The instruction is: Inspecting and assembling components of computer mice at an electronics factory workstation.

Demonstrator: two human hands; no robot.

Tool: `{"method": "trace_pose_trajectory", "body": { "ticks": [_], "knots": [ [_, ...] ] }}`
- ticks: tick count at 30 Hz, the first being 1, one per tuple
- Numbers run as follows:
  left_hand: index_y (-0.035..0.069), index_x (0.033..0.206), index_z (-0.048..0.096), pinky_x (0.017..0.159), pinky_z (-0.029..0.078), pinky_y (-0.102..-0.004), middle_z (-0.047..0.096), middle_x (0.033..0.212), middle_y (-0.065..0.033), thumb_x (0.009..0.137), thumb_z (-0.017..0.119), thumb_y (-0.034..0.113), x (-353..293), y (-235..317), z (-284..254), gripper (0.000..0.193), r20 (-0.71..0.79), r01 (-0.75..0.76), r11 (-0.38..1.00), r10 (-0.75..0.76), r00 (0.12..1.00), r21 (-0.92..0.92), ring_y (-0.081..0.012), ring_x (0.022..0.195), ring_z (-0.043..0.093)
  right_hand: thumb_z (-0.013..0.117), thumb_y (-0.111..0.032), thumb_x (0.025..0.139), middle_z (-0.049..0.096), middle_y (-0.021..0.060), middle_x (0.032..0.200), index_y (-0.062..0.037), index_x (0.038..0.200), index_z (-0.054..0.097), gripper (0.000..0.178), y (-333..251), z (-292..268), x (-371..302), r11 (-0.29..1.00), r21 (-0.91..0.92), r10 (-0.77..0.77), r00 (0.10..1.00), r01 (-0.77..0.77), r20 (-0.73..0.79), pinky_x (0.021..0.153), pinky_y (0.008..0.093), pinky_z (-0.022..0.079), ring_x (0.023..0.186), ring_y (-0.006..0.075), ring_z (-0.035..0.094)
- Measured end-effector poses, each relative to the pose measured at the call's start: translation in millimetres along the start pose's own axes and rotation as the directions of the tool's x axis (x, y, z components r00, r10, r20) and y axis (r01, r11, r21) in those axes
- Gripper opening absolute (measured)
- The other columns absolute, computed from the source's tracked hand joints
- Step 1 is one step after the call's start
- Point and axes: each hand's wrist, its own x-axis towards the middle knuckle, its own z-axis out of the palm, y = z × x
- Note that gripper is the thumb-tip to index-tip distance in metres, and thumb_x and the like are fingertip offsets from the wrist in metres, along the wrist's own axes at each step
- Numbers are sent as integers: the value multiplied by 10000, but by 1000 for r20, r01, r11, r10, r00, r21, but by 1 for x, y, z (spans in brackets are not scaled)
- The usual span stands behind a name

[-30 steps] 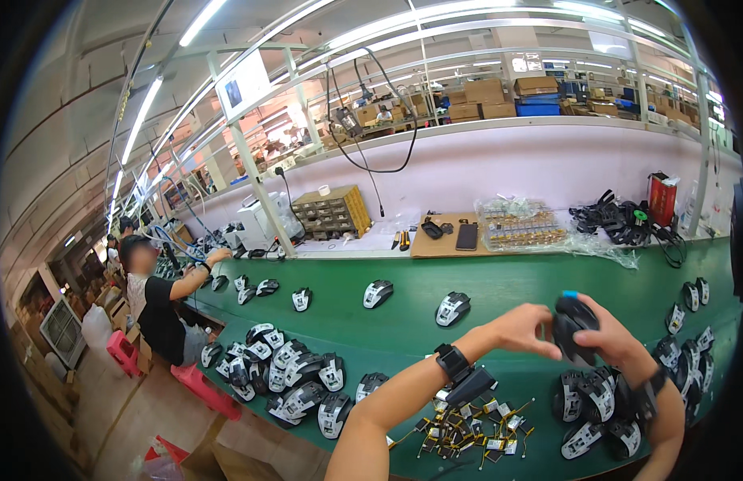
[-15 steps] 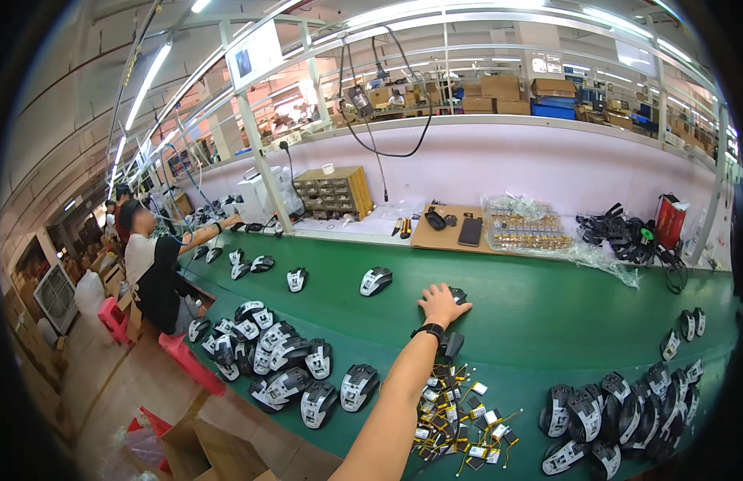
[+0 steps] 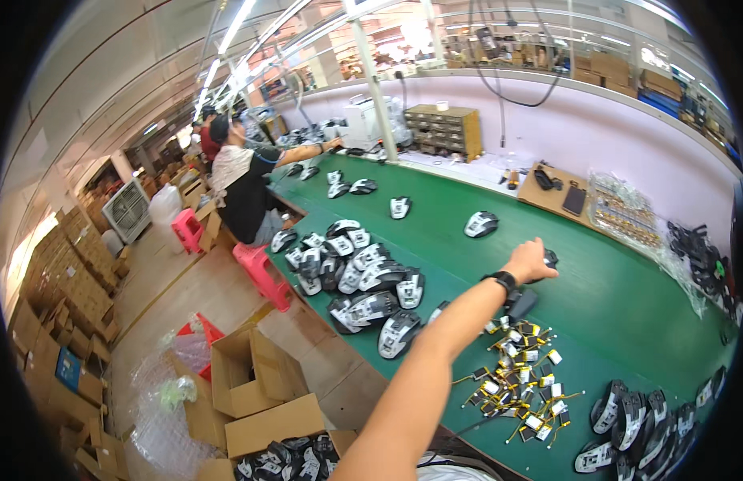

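Observation:
My left hand (image 3: 530,261), a dark band on its wrist, reaches out over the green bench (image 3: 628,321). Its fingers are curled round a dark computer mouse (image 3: 552,258), mostly hidden by the hand. Under the wrist lies a dark grey blocky piece (image 3: 521,305). Nearer to me is a loose pile of small battery packs (image 3: 524,377) with thin wires. A single black-and-white mouse (image 3: 481,224) lies beyond my forearm. Left of the arm sits a heap of half-built mice (image 3: 363,268), and another group of mice (image 3: 644,421) is at the near right. My right hand is out of sight.
At the far left another person (image 3: 247,180) reaches over the bench. An open carton (image 3: 275,425) of mouse parts stands on the floor below, by pink stools (image 3: 261,275). Along the wall are a drawer cabinet (image 3: 443,131), a phone (image 3: 574,200) and black cables (image 3: 700,252).
The view has swung left and down, so the bench appears shifted right and the floor cartons show. My left hand, spread over the mouse before, has now curled its fingers round it.

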Motion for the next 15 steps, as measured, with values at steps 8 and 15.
{"method": "trace_pose_trajectory", "body": {
  "ticks": [8, 15],
  "knots": [
    [-67, 1058, 584, 796, 532, -370, 668, 961, -236, 607, 753, 662, -28, 64, -32, 874, 158, -183, 931, 242, 957, -315, -317, 884, 670, 532, -310, 946, 616, 149, 1108, -5, 1259, 519, 438, -6, 23, -21, 979, -195, -34, 992, 58, 125, 852, 344, 497, 964, 237, 604],
    [22, 1104, 526, 766, 509, -449, 643, 950, -198, 625, 791, 536, -89, 143, -10, 750, 192, -755, 624, 781, 594, -202, -387, 901, 626, 527, -314, 947, 630, 147, 1091, 2, 1224, 557, 421, 27, -59, -117, 841, -523, 274, 942, -137, 194, 869, 342, 488, 966, 235, 603]
  ]
}}
